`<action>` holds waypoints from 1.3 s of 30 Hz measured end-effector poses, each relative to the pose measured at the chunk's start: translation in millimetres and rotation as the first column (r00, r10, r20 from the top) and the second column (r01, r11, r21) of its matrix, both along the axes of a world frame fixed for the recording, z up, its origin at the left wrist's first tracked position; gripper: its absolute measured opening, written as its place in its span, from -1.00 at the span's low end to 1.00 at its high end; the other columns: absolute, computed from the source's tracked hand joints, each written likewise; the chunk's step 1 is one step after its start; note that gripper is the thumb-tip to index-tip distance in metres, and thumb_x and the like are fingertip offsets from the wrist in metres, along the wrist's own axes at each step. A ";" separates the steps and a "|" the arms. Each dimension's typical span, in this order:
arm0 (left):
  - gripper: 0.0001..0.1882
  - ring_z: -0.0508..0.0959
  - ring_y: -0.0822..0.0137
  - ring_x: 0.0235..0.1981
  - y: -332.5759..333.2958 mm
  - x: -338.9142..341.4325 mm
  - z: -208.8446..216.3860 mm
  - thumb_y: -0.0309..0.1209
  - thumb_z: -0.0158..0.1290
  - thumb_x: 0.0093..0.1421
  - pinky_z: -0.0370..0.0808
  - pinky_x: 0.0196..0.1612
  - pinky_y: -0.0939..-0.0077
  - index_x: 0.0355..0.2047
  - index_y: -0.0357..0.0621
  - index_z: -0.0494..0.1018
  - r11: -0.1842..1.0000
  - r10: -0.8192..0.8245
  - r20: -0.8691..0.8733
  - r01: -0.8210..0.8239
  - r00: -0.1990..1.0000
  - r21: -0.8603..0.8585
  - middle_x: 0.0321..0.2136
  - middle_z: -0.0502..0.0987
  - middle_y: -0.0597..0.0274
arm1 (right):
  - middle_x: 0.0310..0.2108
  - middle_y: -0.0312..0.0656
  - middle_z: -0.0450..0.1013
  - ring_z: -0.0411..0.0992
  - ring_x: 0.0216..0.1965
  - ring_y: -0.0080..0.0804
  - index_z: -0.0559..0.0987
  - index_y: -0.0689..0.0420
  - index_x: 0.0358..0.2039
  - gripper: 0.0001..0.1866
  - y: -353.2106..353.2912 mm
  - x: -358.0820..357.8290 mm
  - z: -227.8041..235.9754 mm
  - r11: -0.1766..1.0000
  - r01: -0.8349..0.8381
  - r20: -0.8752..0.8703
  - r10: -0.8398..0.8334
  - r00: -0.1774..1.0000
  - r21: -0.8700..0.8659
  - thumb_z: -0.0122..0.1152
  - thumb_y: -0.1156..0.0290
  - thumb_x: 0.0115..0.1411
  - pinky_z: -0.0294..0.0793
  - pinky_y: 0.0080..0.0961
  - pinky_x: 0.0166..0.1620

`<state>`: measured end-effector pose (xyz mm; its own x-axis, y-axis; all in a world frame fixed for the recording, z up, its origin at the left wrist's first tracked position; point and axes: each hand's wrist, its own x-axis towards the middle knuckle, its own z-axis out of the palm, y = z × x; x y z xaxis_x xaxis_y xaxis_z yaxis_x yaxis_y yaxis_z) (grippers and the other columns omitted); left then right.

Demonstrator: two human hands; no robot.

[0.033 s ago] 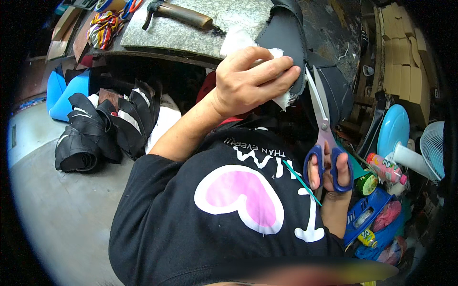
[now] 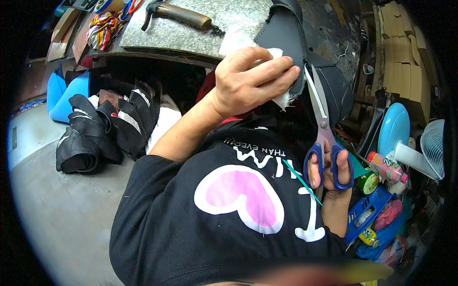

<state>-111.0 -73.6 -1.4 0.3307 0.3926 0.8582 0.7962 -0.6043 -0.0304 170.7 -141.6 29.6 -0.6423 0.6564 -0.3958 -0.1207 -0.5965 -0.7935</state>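
A black stitched shoe upper [image 2: 286, 40] with frayed white lining cloth [image 2: 234, 40] is held at the bench's near edge. My left hand [image 2: 253, 81] is closed over it, fingers pressing on the white cloth and the dark edge. In my right hand [image 2: 329, 169] is a pair of scissors [image 2: 323, 125] with blue handles, fingers through the loops. The blades are parted and point away from me, their tips close by the upper's right edge; whether they touch it I cannot tell. Behind the blades hangs another black stitched part [image 2: 336, 90]. A thin green strip [image 2: 303, 182] lies before my shirt.
On a stone slab [image 2: 238, 16] lies a hammer [image 2: 183, 15] with a wooden handle, near a striped cloth bundle [image 2: 104, 29]. Rolled black pieces [image 2: 88, 138] sit at left beside a blue sheet [image 2: 71, 97]. At right are a fan [image 2: 431, 150], a blue basket [image 2: 365, 212] and stacked cartons [image 2: 405, 62].
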 end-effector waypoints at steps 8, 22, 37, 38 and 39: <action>-0.66 0.49 0.48 -0.38 -1.5 3.2 0.5 -0.37 0.13 -0.16 0.46 -0.41 0.65 -0.27 0.11 0.60 1.000 -0.014 -0.043 0.014 0.999 0.012 -0.26 0.53 0.55 | -0.70 -0.13 0.42 0.36 -0.74 -0.47 0.45 0.29 -0.29 -0.24 -6.0 1.7 3.3 0.987 0.077 -0.056 -0.086 0.995 -0.144 -0.05 -0.33 0.20 0.30 -0.68 -0.61; -0.68 0.48 0.44 -0.46 -2.5 7.8 0.8 -0.40 0.16 -0.15 0.44 -0.46 0.66 -0.29 0.03 0.60 0.997 -0.016 0.059 0.020 0.998 -0.069 -0.33 0.54 0.49 | -0.70 -0.21 0.39 0.38 -0.74 -0.53 0.39 0.26 -0.32 -0.22 -7.1 -14.3 12.1 0.990 0.127 0.155 -0.136 0.979 0.066 0.00 -0.39 0.12 0.33 -0.74 -0.61; -0.69 0.43 0.50 -0.44 -2.7 5.9 0.1 -0.35 0.13 -0.16 0.42 -0.44 0.69 -0.31 0.12 0.58 0.998 -0.006 -0.050 0.002 0.999 -0.066 -0.31 0.49 0.61 | -0.75 -0.19 0.38 0.32 -0.80 -0.52 0.40 0.23 -0.33 -0.30 -4.9 -13.8 11.7 0.996 0.087 0.169 -0.087 0.982 0.012 -0.09 -0.31 0.23 0.29 -0.71 -0.68; -0.70 0.43 0.50 -0.44 -2.6 4.9 0.4 -0.35 0.13 -0.16 0.42 -0.44 0.69 -0.32 0.12 0.57 0.998 -0.006 -0.049 0.003 0.999 -0.065 -0.31 0.49 0.61 | -0.75 -0.22 0.39 0.34 -0.78 -0.55 0.41 0.23 -0.35 -0.30 -4.6 -15.3 15.1 0.995 0.088 0.211 -0.096 0.973 0.044 -0.06 -0.31 0.21 0.29 -0.74 -0.67; -0.70 0.43 0.50 -0.44 -2.6 4.2 0.5 -0.34 0.13 -0.17 0.42 -0.43 0.69 -0.32 0.12 0.57 0.997 -0.011 -0.052 0.008 0.999 -0.073 -0.31 0.49 0.61 | -0.74 -0.24 0.39 0.37 -0.76 -0.58 0.41 0.23 -0.38 -0.31 -4.1 -17.1 17.8 0.993 0.088 0.255 -0.104 0.961 0.075 -0.02 -0.31 0.20 0.29 -0.78 -0.65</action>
